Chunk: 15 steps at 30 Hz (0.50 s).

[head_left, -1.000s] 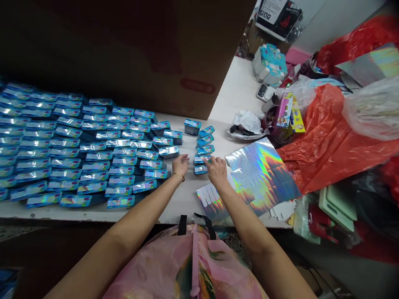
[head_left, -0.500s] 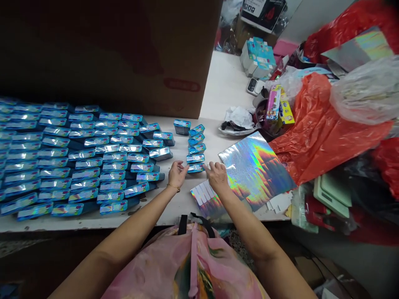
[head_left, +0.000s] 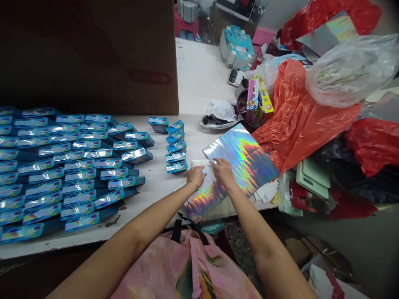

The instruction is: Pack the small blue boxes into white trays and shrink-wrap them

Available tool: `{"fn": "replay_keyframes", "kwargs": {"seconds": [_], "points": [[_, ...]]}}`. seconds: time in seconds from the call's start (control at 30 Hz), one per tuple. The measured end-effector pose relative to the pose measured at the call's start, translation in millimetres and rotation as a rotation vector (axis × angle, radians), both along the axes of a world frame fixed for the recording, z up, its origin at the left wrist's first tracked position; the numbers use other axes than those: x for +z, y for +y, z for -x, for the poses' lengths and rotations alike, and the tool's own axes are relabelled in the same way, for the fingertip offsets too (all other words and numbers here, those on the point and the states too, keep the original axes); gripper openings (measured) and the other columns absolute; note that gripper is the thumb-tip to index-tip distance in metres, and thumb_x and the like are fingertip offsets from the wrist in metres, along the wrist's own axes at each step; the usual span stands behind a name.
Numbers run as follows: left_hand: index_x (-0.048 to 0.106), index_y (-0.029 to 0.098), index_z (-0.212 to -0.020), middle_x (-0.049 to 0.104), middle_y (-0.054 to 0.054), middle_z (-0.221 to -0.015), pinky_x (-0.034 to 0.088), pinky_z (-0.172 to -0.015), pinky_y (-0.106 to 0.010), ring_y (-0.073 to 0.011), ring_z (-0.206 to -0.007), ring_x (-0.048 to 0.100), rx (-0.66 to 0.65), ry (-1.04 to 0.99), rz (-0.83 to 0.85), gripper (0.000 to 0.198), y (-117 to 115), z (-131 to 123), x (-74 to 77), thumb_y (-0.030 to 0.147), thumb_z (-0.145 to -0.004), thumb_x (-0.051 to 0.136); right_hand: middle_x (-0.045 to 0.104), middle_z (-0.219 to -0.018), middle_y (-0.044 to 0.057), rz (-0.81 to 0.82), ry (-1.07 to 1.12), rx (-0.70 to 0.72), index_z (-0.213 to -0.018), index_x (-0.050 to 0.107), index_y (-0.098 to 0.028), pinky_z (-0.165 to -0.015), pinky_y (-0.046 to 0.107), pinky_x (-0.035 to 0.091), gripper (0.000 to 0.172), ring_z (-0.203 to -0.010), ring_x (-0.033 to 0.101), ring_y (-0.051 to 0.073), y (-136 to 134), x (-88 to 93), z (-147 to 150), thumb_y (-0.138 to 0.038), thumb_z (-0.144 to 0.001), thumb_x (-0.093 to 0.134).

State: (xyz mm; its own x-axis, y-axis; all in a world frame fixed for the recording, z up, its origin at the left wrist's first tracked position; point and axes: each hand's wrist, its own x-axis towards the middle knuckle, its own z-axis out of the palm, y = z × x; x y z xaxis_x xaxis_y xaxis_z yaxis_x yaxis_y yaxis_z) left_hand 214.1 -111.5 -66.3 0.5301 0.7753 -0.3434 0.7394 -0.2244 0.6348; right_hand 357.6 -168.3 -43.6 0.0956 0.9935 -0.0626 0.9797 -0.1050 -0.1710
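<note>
The shiny sheet [head_left: 215, 193] lay directly under both hands, near the table's front edge, with pale strips [head_left: 210, 172] showing between the fingers. The left hand [head_left: 196, 176] was curled over the strips, its fingertips turned down. The right hand [head_left: 222, 171] rested just beside it, fingers bent and close together. Whether either one pinched a strip could not be told; the fingers hid the contact.

Just to the left of the grip stood five small blue boxes [head_left: 176, 167] in a short column, the nearest close to the left hand, with one more blue box [head_left: 158, 124] beyond them. Farther left of the hands were crowded rows of blue boxes [head_left: 77, 176], some leaning. Right of the right hand, past the sheet, lay white scraps [head_left: 266, 191] and a red plastic bag [head_left: 296, 112]; ahead of the grip sat a dish [head_left: 204, 122] with crumpled paper.

The likeliest trouble was a strip tearing or curling if it was lifted by one corner, or sticking to a fingertip. The loose sheet might have slid along if pulled without being held down. A careless sweep of the left forearm could have toppled the leaning boxes.
</note>
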Motion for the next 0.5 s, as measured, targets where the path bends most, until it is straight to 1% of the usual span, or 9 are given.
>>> {"fn": "replay_keyframes", "kwargs": {"seconds": [0.07,0.13,0.23,0.3,0.33,0.4,0.43,0.5], "points": [[0.064,0.02,-0.087,0.065,-0.008,-0.088,0.038,-0.08,-0.033,-0.0225,-0.089,0.056,0.016,-0.004,0.023,0.017,5.6,-7.8,-7.6,0.025,-0.075,0.055,0.052,-0.116,0.006,0.022,-0.046,0.087,-0.114,0.052,-0.027,-0.081,0.035,0.033,0.029,-0.103,0.042,0.021,-0.5,0.4,3.2,-0.024,-0.087,0.042],[0.066,0.021,-0.08,0.066,-0.006,-0.081,0.039,-0.073,-0.031,-0.0207,-0.08,0.058,0.026,-0.028,0.04,0.014,8.9,-9.2,-9.9,0.027,-0.075,0.054,0.053,-0.113,0.008,0.016,-0.069,0.169,-0.116,0.05,-0.023,-0.081,0.034,0.033,0.03,-0.101,0.042,0.02,-5.3,-0.5,1.1,-0.023,-0.088,0.039],[0.067,0.022,-0.074,0.066,-0.005,-0.074,0.039,-0.066,-0.029,-0.0193,-0.071,0.058,0.031,-0.079,0.061,0.014,10.4,-6.4,-7.0,0.027,-0.074,0.055,0.052,-0.116,0.009,-0.028,-0.086,0.245,-0.116,0.05,-0.019,-0.081,0.033,0.033,0.03,-0.101,0.042,0.02,-15.6,-3.4,-6.8,-0.02,-0.089,0.037],[0.067,0.022,-0.071,0.066,-0.004,-0.07,0.039,-0.064,-0.028,-0.0187,-0.067,0.058,0.028,-0.11,0.071,0.012,11.4,-4.4,-4.3,0.027,-0.071,0.056,0.052,-0.116,0.009,-0.045,-0.076,0.264,-0.109,0.053,-0.018,-0.08,0.031,0.034,0.026,-0.1,0.044,0.018,-20.6,-1.8,-10.8,-0.019,-0.089,0.037],[0.067,0.022,-0.07,0.066,-0.004,-0.069,0.039,-0.064,-0.028,-0.0188,-0.067,0.058,0.028,-0.121,0.072,0.011,12.3,-3.7,-3.3,0.026,-0.071,0.057,0.053,-0.115,0.009,-0.048,-0.065,0.26,-0.105,0.056,-0.018,-0.079,0.03,0.034,0.024,-0.098,0.045,0.017,-22.2,1.8,-11.6,-0.019,-0.089,0.038],[0.067,0.021,-0.068,0.066,-0.004,-0.069,0.039,-0.067,-0.029,-0.0197,-0.069,0.057,0.03,-0.134,0.066,0.011,14.8,-2.6,-2.5,0.026,-0.07,0.057,0.054,-0.112,0.008,-0.048,-0.043,0.24,-0.094,0.058,-0.018,-0.078,0.03,0.034,0.019,-0.096,0.046,0.017,-24.8,16.7,-10.7,-0.019,-0.088,0.04],[0.067,0.021,-0.067,0.066,-0.005,-0.07,0.039,-0.069,-0.03,-0.0205,-0.071,0.058,0.033,-0.139,0.061,0.011,16.1,-2.3,-2.6,0.025,-0.07,0.057,0.055,-0.109,0.008,-0.043,-0.035,0.226,-0.089,0.059,-0.017,-0.079,0.03,0.034,0.018,-0.095,0.046,0.017,-26.1,28.2,-9.4,-0.019,-0.087,0.041],[0.067,0.021,-0.068,0.066,-0.007,-0.074,0.039,-0.075,-0.032,-0.0223,-0.078,0.058,0.037,-0.16,0.053,0.011,18.0,-1.7,-2.6,0.025,-0.069,0.057,0.056,-0.102,0.008,-0.023,-0.019,0.185,-0.083,0.058,-0.017,-0.078,0.03,0.034,0.015,-0.092,0.047,0.018,-28.7,57.0,-6.3,-0.021,-0.085,0.044]]}}
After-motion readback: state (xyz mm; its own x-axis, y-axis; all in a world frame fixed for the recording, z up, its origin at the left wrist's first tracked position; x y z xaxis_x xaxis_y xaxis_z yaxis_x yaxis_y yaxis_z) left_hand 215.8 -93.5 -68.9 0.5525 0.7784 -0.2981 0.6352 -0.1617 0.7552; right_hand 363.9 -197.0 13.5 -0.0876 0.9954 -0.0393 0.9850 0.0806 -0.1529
